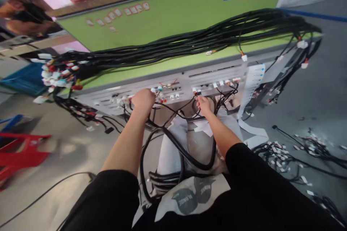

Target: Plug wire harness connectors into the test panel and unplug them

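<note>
Your left hand (143, 100) is curled into a loose fist against the front of the long pale grey test panel with rows of slots and sockets (206, 76), knuckles toward you; whether it pinches a plug cannot be told, because the fingers face away. Your right hand (204, 104) is narrowed to a pinch on a small dark connector (197, 93) held at the lower edge of the same panel, just below a row of white and red plugs (227, 82) already seated in it. From both hands, thin black wires drop and gather into a thick black cable loop (179, 151) that sags across your lap, over pale grey trousers and a white printed cloth. The harness looks glossy and black throughout, with small white plug housings at its branch ends. Above the panel, on the green-topped workbench (168, 21), lies a long bundle of black harness cables (189, 43) running side to side, its left end fanning into a cluster of white and red connectors (58, 74). A white printed paper strip (253, 83) hangs off the panel's right end. On the grey floor to your right lie loose wire harnesses (295, 151); a red plastic stool (21, 151) stands at far left.
</note>
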`<move>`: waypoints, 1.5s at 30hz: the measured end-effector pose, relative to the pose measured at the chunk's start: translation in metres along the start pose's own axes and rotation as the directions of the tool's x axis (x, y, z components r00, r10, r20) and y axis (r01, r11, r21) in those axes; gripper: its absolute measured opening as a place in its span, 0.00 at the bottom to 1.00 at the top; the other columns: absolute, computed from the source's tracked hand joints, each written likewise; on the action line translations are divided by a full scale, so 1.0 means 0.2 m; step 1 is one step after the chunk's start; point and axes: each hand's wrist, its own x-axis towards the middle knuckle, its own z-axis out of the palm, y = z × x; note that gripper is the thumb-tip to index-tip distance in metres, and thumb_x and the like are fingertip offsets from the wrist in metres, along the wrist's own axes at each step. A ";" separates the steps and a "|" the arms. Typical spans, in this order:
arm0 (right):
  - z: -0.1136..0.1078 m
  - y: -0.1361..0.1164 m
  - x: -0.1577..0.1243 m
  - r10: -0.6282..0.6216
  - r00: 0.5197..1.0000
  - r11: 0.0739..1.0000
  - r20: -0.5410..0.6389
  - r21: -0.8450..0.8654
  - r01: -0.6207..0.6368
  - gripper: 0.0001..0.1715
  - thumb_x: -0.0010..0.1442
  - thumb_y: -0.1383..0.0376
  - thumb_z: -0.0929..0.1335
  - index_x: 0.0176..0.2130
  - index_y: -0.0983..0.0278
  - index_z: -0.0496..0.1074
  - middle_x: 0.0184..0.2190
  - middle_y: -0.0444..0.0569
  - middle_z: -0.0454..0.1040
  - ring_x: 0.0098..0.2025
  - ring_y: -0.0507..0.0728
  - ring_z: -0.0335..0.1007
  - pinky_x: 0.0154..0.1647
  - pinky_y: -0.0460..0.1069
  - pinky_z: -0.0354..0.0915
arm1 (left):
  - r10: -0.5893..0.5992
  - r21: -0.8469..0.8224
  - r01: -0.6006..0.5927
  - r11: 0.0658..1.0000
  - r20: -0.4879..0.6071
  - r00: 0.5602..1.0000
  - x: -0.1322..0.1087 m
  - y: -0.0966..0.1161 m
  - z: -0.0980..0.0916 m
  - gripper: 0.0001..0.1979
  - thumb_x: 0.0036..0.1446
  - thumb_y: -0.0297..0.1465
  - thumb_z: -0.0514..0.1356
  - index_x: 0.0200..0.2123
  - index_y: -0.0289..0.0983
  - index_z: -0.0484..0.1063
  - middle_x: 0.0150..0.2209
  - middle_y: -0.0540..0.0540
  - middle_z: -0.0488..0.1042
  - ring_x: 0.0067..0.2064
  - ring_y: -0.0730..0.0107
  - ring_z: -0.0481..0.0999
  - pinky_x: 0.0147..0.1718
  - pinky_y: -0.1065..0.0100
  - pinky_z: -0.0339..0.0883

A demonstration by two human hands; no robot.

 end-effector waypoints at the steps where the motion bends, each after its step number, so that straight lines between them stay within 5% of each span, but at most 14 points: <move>1: 0.00 0.00 0.00 0.016 1.000 1.000 0.025 0.020 -0.017 0.20 0.57 0.51 0.61 0.27 0.64 0.65 0.13 0.37 0.61 0.14 0.45 0.52 0.16 0.41 0.51 | -0.003 -0.005 0.003 1.000 -0.062 0.998 -0.03 0.02 0.00 0.20 0.56 0.34 0.48 0.43 0.29 0.72 0.44 0.28 0.72 0.48 0.43 0.70 0.42 0.50 0.63; 5: -0.01 -0.02 -0.01 0.039 0.998 0.998 0.040 0.050 -0.041 0.23 0.59 0.51 0.60 0.22 0.64 0.63 0.11 0.37 0.58 0.13 0.45 0.49 0.16 0.43 0.49 | 0.181 -0.110 -0.198 0.974 -0.151 0.972 -0.19 0.16 0.04 0.19 0.57 0.37 0.47 0.45 0.37 0.72 0.42 0.41 0.75 0.45 0.55 0.73 0.42 0.61 0.65; 11: -0.01 -0.07 -0.02 0.030 0.999 0.986 0.029 -0.166 -0.024 0.26 0.62 0.54 0.56 0.19 0.63 0.62 0.10 0.39 0.57 0.14 0.47 0.51 0.19 0.44 0.49 | 0.492 -0.197 -0.460 0.866 0.168 0.854 -0.28 0.39 0.24 0.21 0.57 0.39 0.49 0.48 0.35 0.69 0.45 0.41 0.75 0.45 0.60 0.73 0.42 0.67 0.64; 15: -0.14 -0.17 -0.05 -0.156 0.988 0.783 0.005 -0.609 0.127 0.25 0.61 0.51 0.58 0.24 0.64 0.69 0.20 0.47 0.70 0.25 0.52 0.65 0.27 0.45 0.54 | 0.493 -0.153 -0.469 0.870 0.250 0.833 -0.24 0.45 0.30 0.22 0.57 0.38 0.48 0.51 0.34 0.67 0.48 0.39 0.72 0.49 0.59 0.71 0.45 0.66 0.62; 18: -0.29 -0.26 -0.07 -0.384 0.908 0.588 -0.165 -0.802 0.103 0.23 0.61 0.50 0.59 0.40 0.62 0.72 0.34 0.52 0.75 0.36 0.56 0.68 0.33 0.47 0.55 | 0.487 -0.170 -0.457 0.873 0.250 0.837 -0.25 0.44 0.30 0.24 0.56 0.38 0.50 0.53 0.34 0.65 0.50 0.39 0.72 0.50 0.59 0.71 0.46 0.66 0.62; 21: -0.41 -0.31 -0.06 -0.387 0.889 0.521 -0.246 -0.853 -0.009 0.22 0.62 0.51 0.58 0.43 0.61 0.71 0.37 0.53 0.74 0.37 0.57 0.68 0.34 0.48 0.55 | 0.469 -0.204 -0.428 0.880 0.245 0.848 -0.27 0.43 0.30 0.25 0.55 0.38 0.51 0.54 0.35 0.64 0.50 0.40 0.71 0.51 0.59 0.70 0.47 0.66 0.62; 25: -0.45 -0.31 -0.02 -0.368 0.912 0.438 -0.179 -0.899 0.001 0.23 0.63 0.54 0.56 0.38 0.62 0.73 0.34 0.53 0.74 0.35 0.57 0.67 0.34 0.48 0.55 | 0.453 -0.245 -0.399 0.884 0.233 0.860 -0.30 0.42 0.28 0.25 0.55 0.38 0.51 0.54 0.35 0.64 0.51 0.40 0.71 0.51 0.59 0.70 0.47 0.66 0.62; 39: -0.44 -0.27 0.02 -0.368 0.906 0.482 -0.208 -0.876 -0.006 0.23 0.62 0.53 0.57 0.39 0.62 0.74 0.33 0.53 0.74 0.35 0.57 0.66 0.34 0.48 0.55 | 0.477 -0.314 -0.427 0.848 0.103 0.873 -0.46 0.29 0.29 0.24 0.55 0.34 0.52 0.54 0.32 0.64 0.54 0.40 0.68 0.55 0.61 0.66 0.54 0.65 0.58; 45: -0.51 -0.26 0.06 -0.437 0.872 0.665 -0.222 -0.733 0.147 0.19 0.60 0.56 0.60 0.44 0.63 0.70 0.37 0.50 0.74 0.38 0.56 0.66 0.38 0.47 0.57 | 0.487 -0.333 -0.449 0.829 0.037 0.873 -0.49 0.25 0.30 0.23 0.54 0.34 0.52 0.52 0.33 0.65 0.53 0.40 0.68 0.54 0.61 0.66 0.54 0.63 0.58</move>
